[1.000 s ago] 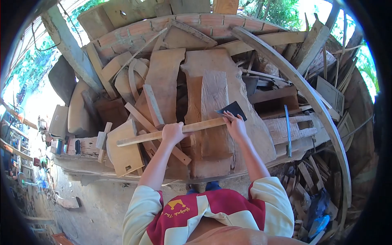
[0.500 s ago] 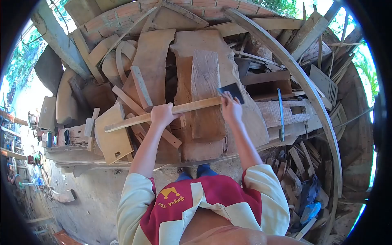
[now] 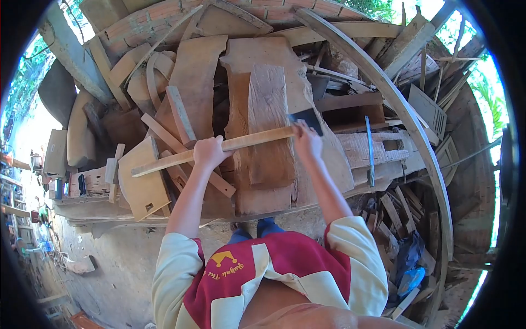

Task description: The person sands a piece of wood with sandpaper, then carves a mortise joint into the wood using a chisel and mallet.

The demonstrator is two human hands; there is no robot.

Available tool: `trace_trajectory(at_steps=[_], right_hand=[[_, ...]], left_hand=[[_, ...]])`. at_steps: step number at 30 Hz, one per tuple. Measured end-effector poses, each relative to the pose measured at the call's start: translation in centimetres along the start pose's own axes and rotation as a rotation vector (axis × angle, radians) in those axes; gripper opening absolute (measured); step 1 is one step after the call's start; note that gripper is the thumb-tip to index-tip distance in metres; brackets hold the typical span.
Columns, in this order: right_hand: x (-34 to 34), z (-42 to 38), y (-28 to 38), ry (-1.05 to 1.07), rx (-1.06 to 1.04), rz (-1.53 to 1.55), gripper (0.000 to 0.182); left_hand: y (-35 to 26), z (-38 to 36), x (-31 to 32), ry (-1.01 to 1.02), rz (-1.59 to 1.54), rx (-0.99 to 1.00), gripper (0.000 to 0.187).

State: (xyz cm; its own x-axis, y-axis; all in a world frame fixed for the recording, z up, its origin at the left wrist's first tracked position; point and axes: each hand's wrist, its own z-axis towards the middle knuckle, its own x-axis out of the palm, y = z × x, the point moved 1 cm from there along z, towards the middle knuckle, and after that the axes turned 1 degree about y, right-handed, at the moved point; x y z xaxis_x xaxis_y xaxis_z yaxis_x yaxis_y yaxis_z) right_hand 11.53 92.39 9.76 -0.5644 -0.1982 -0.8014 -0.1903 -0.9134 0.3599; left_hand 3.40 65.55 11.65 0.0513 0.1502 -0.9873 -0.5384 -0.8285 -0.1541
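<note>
My left hand [image 3: 209, 153] is closed around a long, pale wooden bar [image 3: 255, 140], gripping it near its middle. The bar slants across in front of me, its left end lower and nearer than its right. At the right end, my right hand [image 3: 308, 143] is closed on a dark, flat sheet that looks like sandpaper [image 3: 308, 120], which sticks out beyond the fingers. Some of the sheet is hidden by that hand. Below the bar lies a rough-grained wooden board [image 3: 268, 90] on top of wider wooden slabs [image 3: 323, 148].
Loose wooden strips [image 3: 179, 115] and a pale panel [image 3: 143, 183] lie to the left. A blue saw-like strip [image 3: 370, 151] rests on worn timber at right. A long curved beam [image 3: 405, 101] arches over the right side. Wood scraps [image 3: 392, 211] are heaped below.
The whole view has shifted a little, so the scene sits further left. My right hand and the dark sheet have moved slightly rightward relative to the bar; the left hand keeps its grip.
</note>
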Motion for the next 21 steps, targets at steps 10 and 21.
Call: trace_trajectory(at_steps=[10,21], right_hand=[[-2.2,-0.7,0.7,0.152,-0.118,-0.012,0.022],[0.9,-1.5,6.2,0.236,-0.283,0.150,0.025]], left_hand=[[0.0,0.2,0.2,-0.004,-0.031,-0.047,0.046],[0.8,0.0,0.2,0.052,-0.037,-0.032,0.045]])
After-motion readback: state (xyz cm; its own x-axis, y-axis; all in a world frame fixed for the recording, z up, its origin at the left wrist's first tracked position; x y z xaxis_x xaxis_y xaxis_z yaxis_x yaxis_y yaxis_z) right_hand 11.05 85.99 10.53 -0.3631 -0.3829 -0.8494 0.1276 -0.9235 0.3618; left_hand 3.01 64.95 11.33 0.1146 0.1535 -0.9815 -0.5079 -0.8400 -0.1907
